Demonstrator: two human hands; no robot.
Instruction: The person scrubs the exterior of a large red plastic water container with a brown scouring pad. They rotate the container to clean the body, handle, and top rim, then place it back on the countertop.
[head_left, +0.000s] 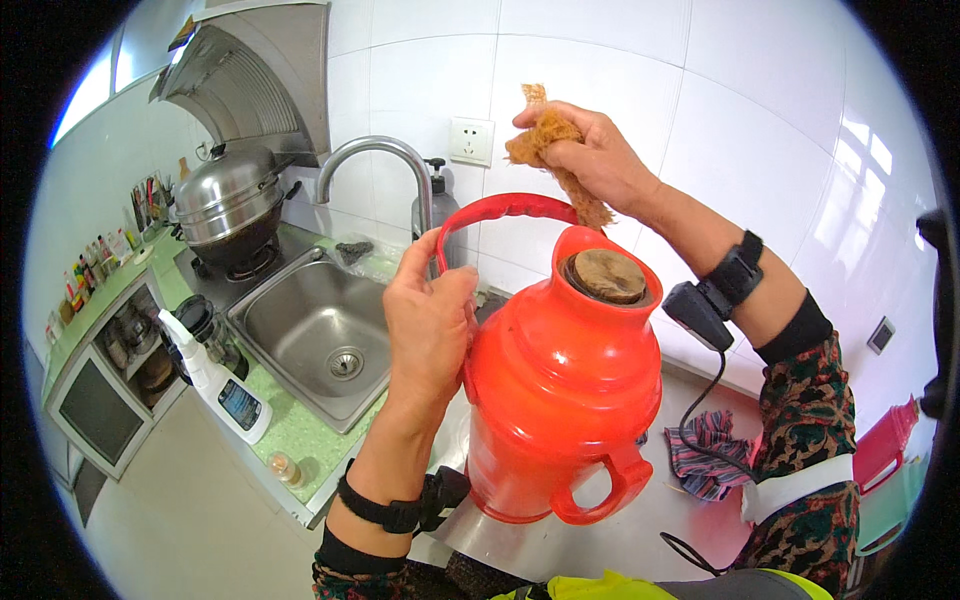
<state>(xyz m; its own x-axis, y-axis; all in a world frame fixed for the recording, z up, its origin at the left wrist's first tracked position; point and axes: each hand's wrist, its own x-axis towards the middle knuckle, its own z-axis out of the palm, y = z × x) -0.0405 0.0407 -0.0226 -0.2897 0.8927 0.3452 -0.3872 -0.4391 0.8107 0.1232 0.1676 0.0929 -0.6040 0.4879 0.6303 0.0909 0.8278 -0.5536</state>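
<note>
A red plastic thermos flask (555, 390) with a cork stopper (609, 276) in its mouth stands before me, tilted slightly. My left hand (431, 315) grips the flask's red carrying handle (510, 204) at its left side, near the shoulder. Above the flask, my right hand (592, 154) is closed around a brown fibrous scrubbing cloth (551, 135). One end of the cloth hangs down by the right end of the handle; whether they touch is hard to tell. A second, fixed handle (611, 487) sticks out low on the flask's near side.
Left of the flask lies a steel sink (300, 322) under a curved faucet (375, 146). A white spray bottle (225, 390) and a small jar (285, 469) stand on the green counter (322, 450). A steamer pot (229, 195) sits on the stove. A striped cloth (709, 454) lies right.
</note>
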